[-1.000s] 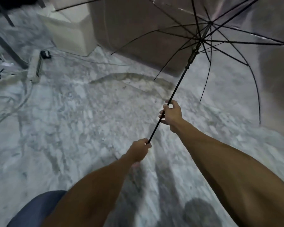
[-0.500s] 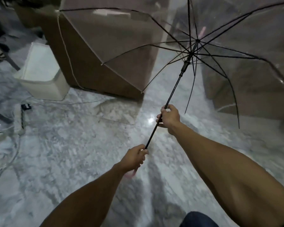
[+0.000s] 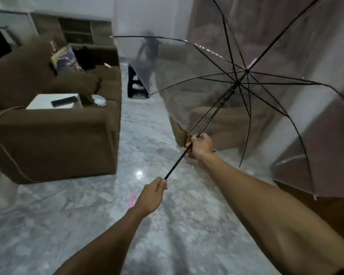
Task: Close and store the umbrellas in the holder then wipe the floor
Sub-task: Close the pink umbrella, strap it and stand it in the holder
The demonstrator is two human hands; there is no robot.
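Note:
A transparent umbrella point(image 3: 216, 108) with black ribs is open in front of me, its canopy spread to the upper right. Its black shaft runs from the hub down to the centre of the view. My left hand point(image 3: 150, 197) grips the lower end of the shaft at the pink handle point(image 3: 131, 199), which shows just below my fingers. My right hand point(image 3: 202, 146) grips the shaft higher up, under the canopy. No umbrella holder is visible.
A brown sofa point(image 3: 54, 135) fills the left, with a white box point(image 3: 54, 101) and bags on its seat. Another brown sofa point(image 3: 216, 126) shows through the canopy. A dark stool point(image 3: 136, 84) and a person stand at the back. Marble floor point(image 3: 139, 159) lies between.
My view has swung up and round from the floor and a white bin to the room with the sofas. Both hands keep their grip on the shaft; the umbrella stays open.

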